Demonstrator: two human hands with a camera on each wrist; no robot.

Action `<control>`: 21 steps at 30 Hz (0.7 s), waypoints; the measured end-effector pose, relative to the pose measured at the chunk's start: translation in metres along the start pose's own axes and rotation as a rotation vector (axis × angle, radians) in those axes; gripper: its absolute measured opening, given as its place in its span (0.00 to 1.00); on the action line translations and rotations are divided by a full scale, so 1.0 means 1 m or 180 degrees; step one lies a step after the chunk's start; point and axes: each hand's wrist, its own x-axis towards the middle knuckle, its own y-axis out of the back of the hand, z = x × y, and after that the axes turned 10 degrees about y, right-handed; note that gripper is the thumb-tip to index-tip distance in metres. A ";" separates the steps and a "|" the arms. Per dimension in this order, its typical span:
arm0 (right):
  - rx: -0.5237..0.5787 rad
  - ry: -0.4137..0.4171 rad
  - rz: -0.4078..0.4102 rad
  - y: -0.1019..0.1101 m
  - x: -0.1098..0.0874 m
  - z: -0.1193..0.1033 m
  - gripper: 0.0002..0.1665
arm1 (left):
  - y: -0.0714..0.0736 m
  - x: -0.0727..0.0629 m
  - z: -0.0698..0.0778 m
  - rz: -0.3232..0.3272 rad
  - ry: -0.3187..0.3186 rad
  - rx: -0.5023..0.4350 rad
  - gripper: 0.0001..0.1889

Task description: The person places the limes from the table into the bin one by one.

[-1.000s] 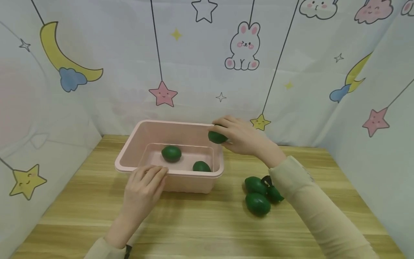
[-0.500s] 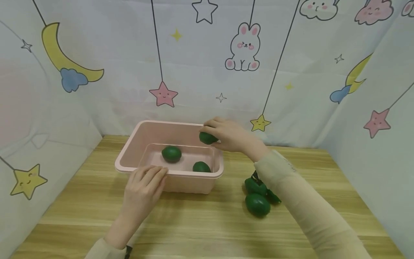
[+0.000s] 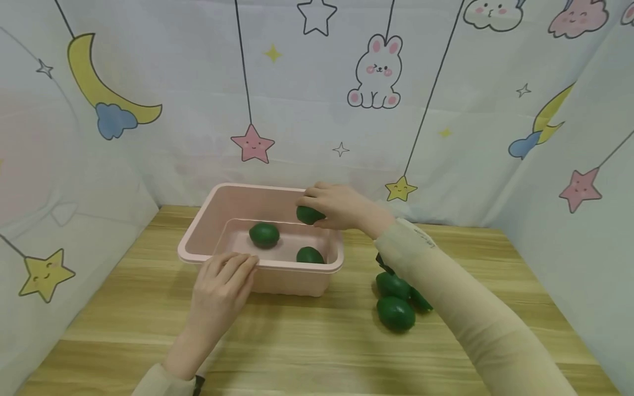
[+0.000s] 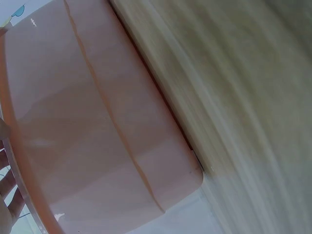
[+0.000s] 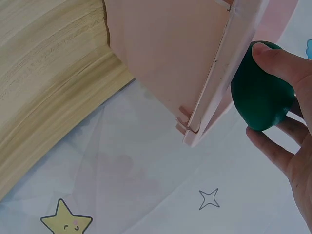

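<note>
My right hand (image 3: 339,206) holds a dark green lime (image 5: 263,90) between thumb and fingers, above the right end of a pink plastic bin (image 3: 287,281). Inside the bin lie two more limes, one lime (image 3: 264,235) left of the middle and another lime (image 3: 310,255) near the front right, partly hidden by the rim. My left hand (image 3: 223,286) grips the bin's front rim, its fingers bent over the edge. In the left wrist view the fingers (image 4: 7,185) show at the rim, beside the bin's outer wall.
Right of the bin, a cluster of limes (image 3: 395,313) lies on the wooden table (image 3: 307,352), partly covered by the right sleeve (image 3: 460,297). A white printed cloth (image 3: 317,121) hangs close behind the bin and along both sides.
My right hand has carried its lime leftward and slightly down, from the bin's right rim to over its inside. The left hand stays on the front rim.
</note>
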 end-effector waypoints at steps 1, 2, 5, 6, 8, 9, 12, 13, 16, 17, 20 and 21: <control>0.0022 -0.0010 -0.0033 0.000 0.002 0.000 0.28 | 0.000 0.000 0.000 -0.0002 0.0002 -0.0005 0.14; 0.0032 -0.0015 -0.0061 0.000 0.004 0.000 0.28 | 0.000 0.000 0.000 -0.0005 0.0005 -0.0009 0.14; 0.0036 -0.0001 -0.0162 0.000 0.008 0.002 0.27 | 0.000 0.000 0.001 -0.0011 0.0012 -0.0018 0.14; 0.0044 0.0006 -0.0205 0.001 0.010 0.002 0.27 | 0.000 0.000 0.001 -0.0010 0.0013 -0.0018 0.14; 0.0072 0.0025 -0.0309 0.003 0.013 0.002 0.27 | 0.000 0.000 0.001 -0.0006 0.0013 -0.0017 0.14; 0.0089 0.0029 -0.0376 0.004 0.014 0.002 0.28 | 0.000 0.000 0.001 -0.0002 0.0009 -0.0015 0.14; 0.0207 0.0012 -0.0547 0.008 0.019 0.002 0.27 | 0.000 0.000 0.001 0.0017 0.0005 -0.0018 0.14; 0.0254 -0.0004 -0.0594 0.009 0.020 0.002 0.27 | 0.000 0.000 0.001 0.0024 0.0003 -0.0017 0.14; 0.0385 -0.0091 -0.0719 0.012 0.025 0.002 0.25 | 0.000 0.001 0.002 0.0046 0.0013 -0.0030 0.14; 0.0403 -0.0130 -0.0762 0.012 0.026 0.002 0.24 | 0.000 0.001 0.002 0.0052 0.0014 -0.0029 0.14; 0.0431 -0.0226 -0.0872 0.011 0.031 0.004 0.25 | -0.001 0.001 0.001 0.0054 0.0022 -0.0040 0.13; 0.0431 -0.0246 -0.0902 0.010 0.032 0.004 0.25 | -0.001 0.001 0.001 0.0055 0.0024 -0.0046 0.14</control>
